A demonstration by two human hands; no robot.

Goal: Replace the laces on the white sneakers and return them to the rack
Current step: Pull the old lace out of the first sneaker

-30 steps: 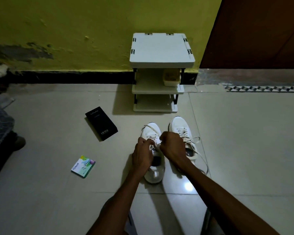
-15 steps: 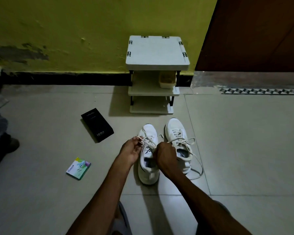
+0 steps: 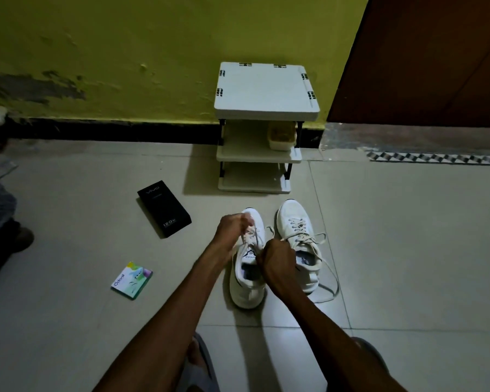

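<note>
1. Since half a second ago the left hand (image 3: pixel 232 228) has moved forward, from beside the tongue of the left sneaker (image 3: pixel 245 290) to over its toe. Its fingers are curled and seem to pinch the lace (image 3: pixel 251 232), though blur hides the grip.
2. The right hand (image 3: pixel 277 263) stays fisted between the two shoes, clamped on the other lace end.
3. The left sneaker stands unmoved on the floor tiles (image 3: pixel 408 250), just beside the right sneaker (image 3: pixel 296 222), whose laces trail loose.
4. The rack (image 3: pixel 266 91) stays against the wall, just beyond both toes.

Head view, forward-down over floor (image 3: pixel 408 250)
</note>
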